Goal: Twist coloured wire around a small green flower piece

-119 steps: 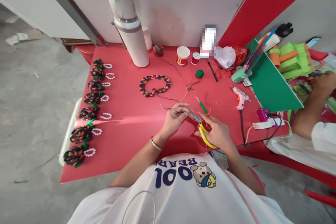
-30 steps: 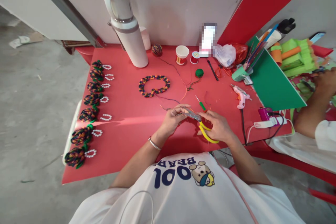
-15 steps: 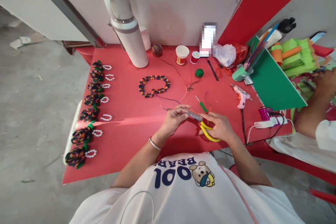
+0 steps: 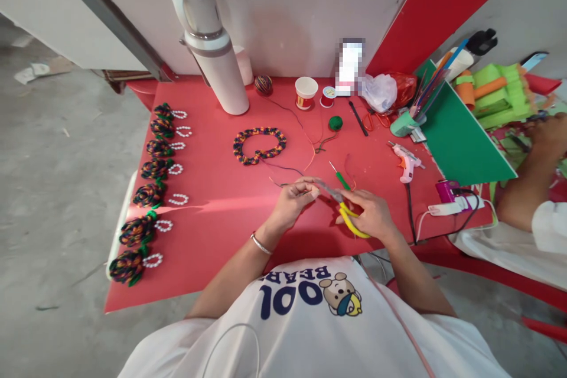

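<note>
My left hand (image 4: 292,204) is closed in a pinch on a thin strand of yarn (image 4: 287,183), whose end sticks out left of the fingers. My right hand (image 4: 371,212) grips a pair of scissors (image 4: 352,224) by the yellow handles. Their metal blades are blurred and point toward my left fingertips. Beyond the hands, a chained yarn ring (image 4: 239,150) in dark, orange and red tones lies on the table, with a thread trailing from it toward my left hand. A green-handled crochet hook (image 4: 342,181) rests just past the scissors.
Several yarn roses (image 4: 148,195) with pearl loops (image 4: 179,199) line the left side of the red table (image 4: 212,248). A tall flask (image 4: 221,71), a paper cup (image 4: 305,94) and a green yarn ball (image 4: 335,123) stand behind. Right are a glue gun (image 4: 405,162) and a co-worker's arm (image 4: 527,177).
The scissor blades have shifted slightly up and away from my left fingertips and are now smeared by motion. My left hand stays nearly in place, still pinching.
</note>
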Action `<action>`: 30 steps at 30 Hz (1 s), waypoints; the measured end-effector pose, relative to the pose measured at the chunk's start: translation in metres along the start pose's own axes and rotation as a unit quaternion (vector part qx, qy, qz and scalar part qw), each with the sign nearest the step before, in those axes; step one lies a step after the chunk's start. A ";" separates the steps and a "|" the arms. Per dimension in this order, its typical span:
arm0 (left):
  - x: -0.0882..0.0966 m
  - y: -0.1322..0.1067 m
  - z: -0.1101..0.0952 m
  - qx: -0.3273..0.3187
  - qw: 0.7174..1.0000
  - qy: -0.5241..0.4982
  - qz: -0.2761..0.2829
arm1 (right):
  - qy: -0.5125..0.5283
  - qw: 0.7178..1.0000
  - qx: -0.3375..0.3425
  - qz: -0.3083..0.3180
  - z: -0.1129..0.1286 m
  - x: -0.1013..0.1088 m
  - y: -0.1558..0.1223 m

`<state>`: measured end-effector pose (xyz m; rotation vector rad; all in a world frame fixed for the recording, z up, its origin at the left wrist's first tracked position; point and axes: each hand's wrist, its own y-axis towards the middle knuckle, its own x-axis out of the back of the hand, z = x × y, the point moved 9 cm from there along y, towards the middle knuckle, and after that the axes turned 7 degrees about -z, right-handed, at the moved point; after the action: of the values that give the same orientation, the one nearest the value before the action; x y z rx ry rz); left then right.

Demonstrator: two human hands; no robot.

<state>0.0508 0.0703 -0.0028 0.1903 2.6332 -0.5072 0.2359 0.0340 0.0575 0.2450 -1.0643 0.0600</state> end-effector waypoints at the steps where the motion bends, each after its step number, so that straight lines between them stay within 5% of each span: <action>1: 0.001 0.000 0.001 0.009 1.000 0.000 -0.002 | -0.024 0.998 -0.041 -0.028 -0.014 0.006 0.000; 4: 0.001 0.000 0.003 0.027 1.000 -0.008 -0.006 | -0.155 0.972 -0.156 -0.084 -0.058 0.026 -0.006; 7: -0.001 -0.001 0.001 0.028 1.000 -0.013 0.001 | -0.248 0.951 -0.172 -0.058 -0.081 0.035 -0.012; 13: 0.002 -0.002 -0.001 0.020 1.000 -0.008 -0.019 | -0.238 0.951 -0.129 -0.151 -0.051 0.052 -0.014; 15: 0.007 0.000 -0.002 0.006 0.999 -0.002 -0.037 | -0.162 0.968 -0.101 -0.161 -0.030 0.040 -0.010; 19: 0.019 0.003 -0.009 -0.036 0.996 -0.002 -0.079 | 0.020 0.997 -0.053 -0.054 0.009 -0.012 0.002; 24: 0.022 0.001 -0.018 -0.062 0.992 -0.009 -0.110 | -0.032 0.996 -0.072 -0.033 0.026 -0.031 0.018; 30: 0.022 -0.001 -0.025 -0.068 0.990 -0.011 -0.125 | -0.117 0.986 -0.071 0.091 0.047 -0.061 0.021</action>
<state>0.0206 0.0796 0.0081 -0.1902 2.6716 -0.4050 0.1620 0.0479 0.0298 0.0259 -1.3181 0.1207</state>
